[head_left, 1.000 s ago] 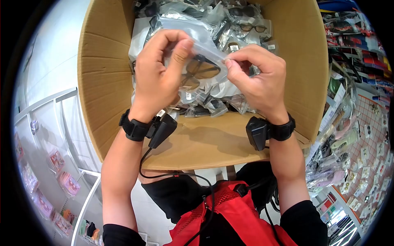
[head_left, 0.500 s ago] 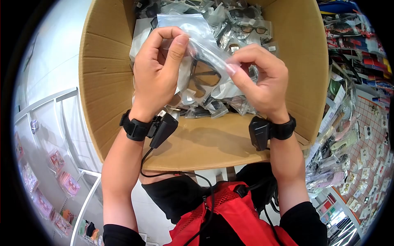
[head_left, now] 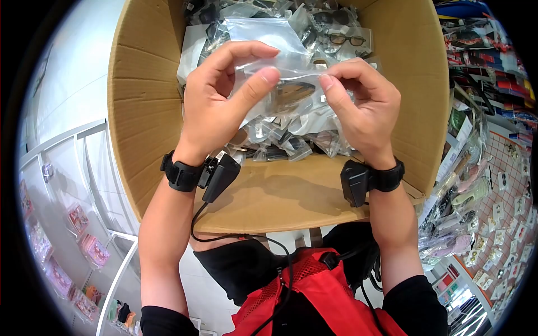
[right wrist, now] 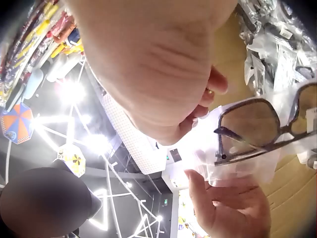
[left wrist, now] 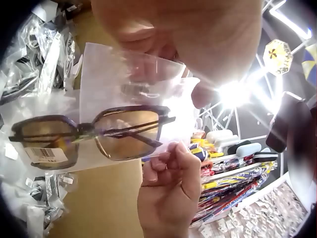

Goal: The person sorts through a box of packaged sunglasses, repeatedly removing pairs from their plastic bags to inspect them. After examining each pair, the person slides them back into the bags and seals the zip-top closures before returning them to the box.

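Between the hands is a clear plastic bag (head_left: 263, 71) with dark-framed, brown-lensed sunglasses (left wrist: 131, 131) inside, arms folded. A white barcode label (left wrist: 47, 154) shows on one lens in the left wrist view. The right hand (head_left: 367, 109) pinches the bag's edge between thumb and forefinger. On the other side, the left hand (head_left: 216, 101) has its thumb and forefinger spread apart at the bag's upper edge. In the right wrist view the left hand's (right wrist: 235, 210) other fingers lie behind the plastic, touching it.
Below the hands stands a large cardboard box (head_left: 417, 106) holding many bagged glasses (head_left: 347, 39). To the right are plastic-wrapped goods (head_left: 454, 224) and a grid panel (head_left: 504, 207) of small carded items. A white rack (head_left: 117, 280) with small packets stands on the left. A cable (head_left: 288, 280) hangs before the body.
The left thumb and forefinger have parted from their pinch on the bag, and the thumb has moved right. The bag's edge between the hands has turned more level; the right hand keeps its pinch.
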Tool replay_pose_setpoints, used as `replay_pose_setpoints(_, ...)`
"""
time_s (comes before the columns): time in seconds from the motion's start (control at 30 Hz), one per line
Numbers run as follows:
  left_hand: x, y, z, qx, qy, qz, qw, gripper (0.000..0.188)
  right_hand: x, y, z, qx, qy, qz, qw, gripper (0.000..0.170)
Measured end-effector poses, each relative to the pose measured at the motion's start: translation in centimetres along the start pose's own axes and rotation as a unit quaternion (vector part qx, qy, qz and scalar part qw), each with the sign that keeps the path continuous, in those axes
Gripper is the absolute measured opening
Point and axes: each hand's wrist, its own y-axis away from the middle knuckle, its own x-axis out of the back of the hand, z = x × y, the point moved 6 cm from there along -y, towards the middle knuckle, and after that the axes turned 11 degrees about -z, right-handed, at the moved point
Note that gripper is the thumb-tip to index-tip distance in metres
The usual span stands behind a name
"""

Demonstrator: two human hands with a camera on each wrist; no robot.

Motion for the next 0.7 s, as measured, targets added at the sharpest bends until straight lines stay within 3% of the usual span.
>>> replay_pose_setpoints(0.1, -0.7, 0.0, 0.1, -0.011, -0.009, -0.02, 1.0, 0.029, 0.0, -0.1, -0.2, 0.01, 0.005, -0.002, 1.0, 0.004)
replay_pose_setpoints(0.17, -1.4, -0.2, 1.3, -0.066, -0.094, -0.059, 0.992, 0.023, -0.2, -0.2, -0.6, 0.021, 0.013, -0.009, 1.0, 0.004)
replay_pose_setpoints(0.2, -1.6, 0.0, 1.3, -0.036, -0.112, -0.095, 0.989, 0.024, -0.4, -0.2, -0.9, 0.023, 0.012, -0.024, 0.999, 0.004)
replay_pose_setpoints(0.3, -1.7, 0.0, 1.4, -0.041, -0.178, -0.086, 0.979, 0.017, -0.8, -0.1, -0.9, 0.025, 0.013, -0.047, 0.999, 0.004)
replay_pose_setpoints(0.47, -1.8, 0.3, 0.6, 0.023, -0.101, -0.062, 0.993, 0.015, -1.0, -0.1, -0.6, 0.013, 0.0, -0.069, 0.998, 0.004)
replay_pose_setpoints(0.7, -1.7, 0.5, -0.3, 0.087, -0.029, -0.052, 0.994, 0.018, -1.0, 0.7, 0.4, -0.133, -0.121, -0.05, 0.982, 0.007)
